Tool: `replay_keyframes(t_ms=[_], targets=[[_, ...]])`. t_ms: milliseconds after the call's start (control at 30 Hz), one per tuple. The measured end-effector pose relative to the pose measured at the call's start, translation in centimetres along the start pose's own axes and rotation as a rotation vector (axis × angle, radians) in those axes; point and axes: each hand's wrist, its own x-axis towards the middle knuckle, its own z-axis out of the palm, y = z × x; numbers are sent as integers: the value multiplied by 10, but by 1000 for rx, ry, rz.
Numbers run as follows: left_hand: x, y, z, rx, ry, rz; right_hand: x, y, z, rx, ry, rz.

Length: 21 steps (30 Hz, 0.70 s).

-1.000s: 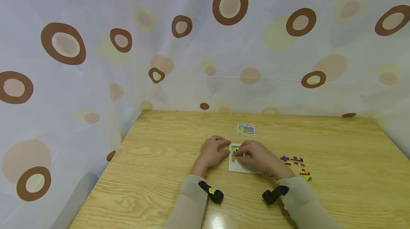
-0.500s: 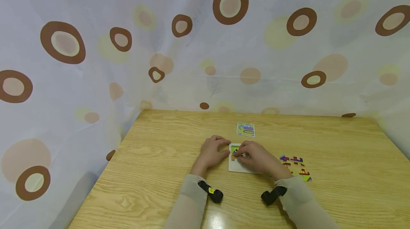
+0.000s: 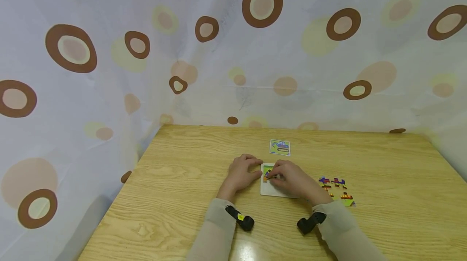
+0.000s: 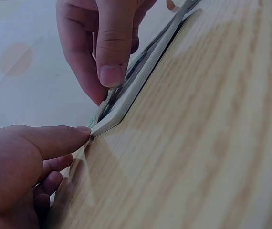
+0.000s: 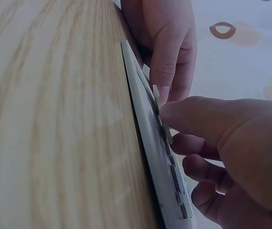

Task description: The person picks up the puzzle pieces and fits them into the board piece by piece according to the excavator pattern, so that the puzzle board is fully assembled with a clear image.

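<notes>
In the head view a white-framed puzzle tray [image 3: 269,190] lies on the table, with green and dark printed pieces in its upper part. My right hand [image 3: 292,176] reaches over it from the right and pinches a small puzzle piece [image 5: 156,98], which stands tilted at the tray's surface in the right wrist view. My left hand [image 3: 242,173] rests at the tray's left side, its thumb [image 4: 64,139] straight against the corner and index finger near the top edge. The right hand covers much of the tray's right half.
Several loose puzzle pieces [image 3: 338,182] lie on the wooden table [image 3: 175,180] right of the tray, partly behind the right wrist. A picture card [image 3: 280,147] showing an excavator lies beyond the tray. A spotted curtain [image 3: 219,103] borders the table's back and sides.
The right hand shifts only very slightly while keeping its pinch at the tray; its wrist moves a little left, uncovering more of the loose pieces. The left hand stays in place.
</notes>
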Motion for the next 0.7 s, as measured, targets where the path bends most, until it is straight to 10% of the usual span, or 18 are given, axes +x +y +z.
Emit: replay_keyframes(t_ms=[700], targets=[[-1, 1, 0, -14, 4, -1, 0, 1, 2, 10, -11, 30]])
